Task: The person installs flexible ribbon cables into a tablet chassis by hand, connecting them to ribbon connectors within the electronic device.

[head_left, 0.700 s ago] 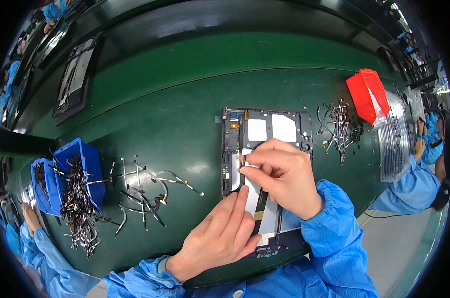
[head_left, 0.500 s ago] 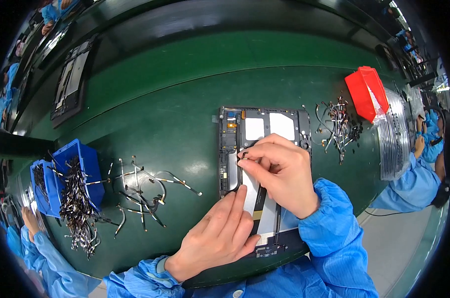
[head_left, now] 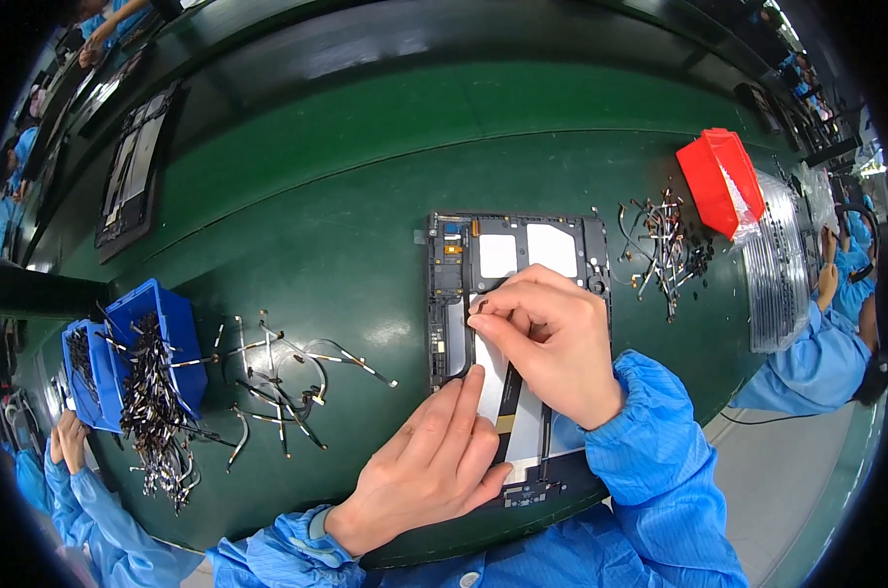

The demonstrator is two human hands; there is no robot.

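An opened black tablet housing (head_left: pixel 589 257) with pale inner plates lies on the green table in front of me. My right hand (head_left: pixel 561 343) is over its middle, thumb and forefinger pinched on the end of a thin dark flat cable (head_left: pixel 481 307). Most of that cable is covered by my fingers. Just below, my left hand (head_left: pixel 419 465) lies with outstretched fingers on the lower left of the tablet, the forefinger reaching along a pale plate. A dark flex strip (head_left: pixel 510 397) runs down the tablet between my hands.
Blue bins (head_left: pixel 174 323) overflowing with flat cables stand at left, beside a loose cable cluster (head_left: pixel 277 377). At right are another cable pile (head_left: pixel 664 245), a red bin (head_left: pixel 710 176) and stacked clear trays (head_left: pixel 775 274). Another tablet (head_left: pixel 135 171) lies far left. Co-workers sit on both sides.
My hands stay nearly in place; the right fingertips shift only slightly on the cable end. The view moves a little. At the left edge, a co-worker's hands have come up together near the bins.
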